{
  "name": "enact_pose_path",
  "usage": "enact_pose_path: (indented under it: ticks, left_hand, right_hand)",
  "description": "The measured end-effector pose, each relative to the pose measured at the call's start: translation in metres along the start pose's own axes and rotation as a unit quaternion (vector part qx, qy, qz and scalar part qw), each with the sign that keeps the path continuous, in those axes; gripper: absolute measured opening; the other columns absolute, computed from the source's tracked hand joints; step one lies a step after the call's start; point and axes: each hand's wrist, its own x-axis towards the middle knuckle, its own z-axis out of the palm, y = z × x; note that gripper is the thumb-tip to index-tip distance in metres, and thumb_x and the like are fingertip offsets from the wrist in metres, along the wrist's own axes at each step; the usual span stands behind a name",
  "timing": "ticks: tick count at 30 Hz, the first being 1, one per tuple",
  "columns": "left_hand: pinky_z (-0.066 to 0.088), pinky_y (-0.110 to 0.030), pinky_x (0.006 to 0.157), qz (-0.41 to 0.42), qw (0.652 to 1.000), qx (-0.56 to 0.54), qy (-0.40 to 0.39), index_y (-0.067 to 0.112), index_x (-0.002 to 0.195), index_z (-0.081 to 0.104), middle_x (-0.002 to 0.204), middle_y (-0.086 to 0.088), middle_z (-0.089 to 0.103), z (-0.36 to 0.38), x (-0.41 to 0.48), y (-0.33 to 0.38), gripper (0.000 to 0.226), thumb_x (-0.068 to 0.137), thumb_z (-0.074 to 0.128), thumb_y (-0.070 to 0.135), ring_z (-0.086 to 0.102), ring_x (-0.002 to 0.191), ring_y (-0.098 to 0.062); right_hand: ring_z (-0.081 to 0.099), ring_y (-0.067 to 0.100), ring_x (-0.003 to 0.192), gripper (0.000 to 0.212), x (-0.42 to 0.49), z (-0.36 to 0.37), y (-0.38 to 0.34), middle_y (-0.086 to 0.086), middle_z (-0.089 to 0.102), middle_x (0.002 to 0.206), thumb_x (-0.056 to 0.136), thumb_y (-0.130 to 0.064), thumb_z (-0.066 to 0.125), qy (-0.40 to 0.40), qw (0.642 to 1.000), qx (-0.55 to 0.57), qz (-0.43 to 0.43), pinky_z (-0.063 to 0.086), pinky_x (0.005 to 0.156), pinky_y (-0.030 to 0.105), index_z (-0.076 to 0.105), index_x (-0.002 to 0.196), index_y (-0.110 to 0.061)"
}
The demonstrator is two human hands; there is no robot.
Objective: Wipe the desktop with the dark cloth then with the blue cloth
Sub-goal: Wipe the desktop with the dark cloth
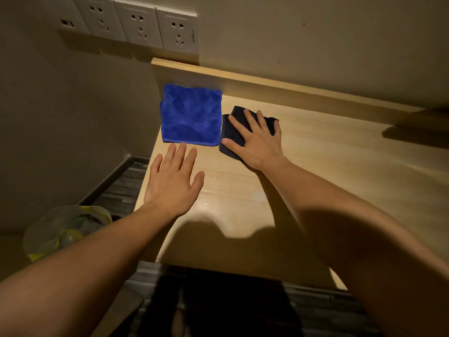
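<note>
Pale wood desktop (315, 166) is filling my view as I am watching two bare forearms reaching across it. Nearest, the left hand (171, 183) is hovering flat, fingers spread, just short of the blue cloth (190, 115). Beyond, the right hand (257, 142) is pressing splayed fingers onto the dark cloth (230, 132), touching the blue one's right edge near the back ledge.
</note>
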Motion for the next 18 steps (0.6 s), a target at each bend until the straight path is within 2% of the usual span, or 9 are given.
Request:
enact_pose_path:
  ticks: [7,18]
  left_hand:
    - [0.005,-0.053,0.131,0.011,1.000,0.015,0.004,0.023,0.170,0.018,0.179,-0.007,0.012,0.003,0.003,-0.003,0.070,0.109,0.019,0.056,0.003,0.166,-0.027]
    - [0.003,-0.054,0.131,0.037,0.999,-0.006,-0.010,0.024,0.171,0.012,0.180,-0.007,0.006,0.000,0.002,-0.003,0.069,0.111,0.017,0.056,-0.001,0.166,-0.029]
  right_hand:
    - [-0.004,0.025,0.161,0.076,-0.063,0.011,-0.019,-0.006,0.004,0.176,0.090,-0.088,0.016,-0.002,1.000,0.020,0.015,0.000,0.124,0.063,0.007,0.160,-0.058]
    - [-0.006,0.025,0.161,0.075,-0.165,0.032,-0.055,-0.011,0.001,0.176,0.089,-0.089,0.017,0.002,0.999,0.002,0.033,-0.001,0.119,0.072,0.004,0.158,-0.061]
